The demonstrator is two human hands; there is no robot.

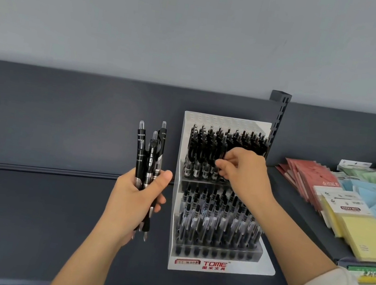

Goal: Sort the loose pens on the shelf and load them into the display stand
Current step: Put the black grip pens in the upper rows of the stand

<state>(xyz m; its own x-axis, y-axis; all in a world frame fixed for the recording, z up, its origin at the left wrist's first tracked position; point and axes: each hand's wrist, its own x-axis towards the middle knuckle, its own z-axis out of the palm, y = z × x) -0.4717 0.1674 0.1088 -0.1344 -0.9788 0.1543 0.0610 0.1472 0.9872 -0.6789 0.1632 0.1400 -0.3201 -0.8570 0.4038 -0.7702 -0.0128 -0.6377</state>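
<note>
Left hand (135,198) is nearest me: fingers and thumb wrapped round a bundle of pens (148,158), four or five black retractables, gripped at the lower barrel. Long axis near vertical, clicker ends up, tips down past the heel of the palm; they fan slightly, not parallel. My read on handling: light, stiff plastic with smooth barrels, so they'd slide against each other in a loose fist. Not fragile, but a clip can snag a neighbour. Best hold for one pen is probably a two-finger pinch on the upper barrel just under the clip, leaving the tip end free to find a hole. Right hand (243,173) is further out and to the right of the left: thumb and fingertips pinch what looks like a single pen (220,172) at the upper tier, other fingers curled. That pen stands upright, tip down, like its row. Can't tell whether it's bottomed out in its hole. Just beyond the right hand is the display stand (219,265). Its upper tier pens (205,150) are black and upright, in rows left of and behind my fingers, with at least one open hole just under them. Below the right wrist are the lower tier pens (219,218), clear barrels, dark ends up, also vertical. Both hands are over the shelf (22,214). Far right of the right hand are sticky notes (359,233), not in play.
</note>
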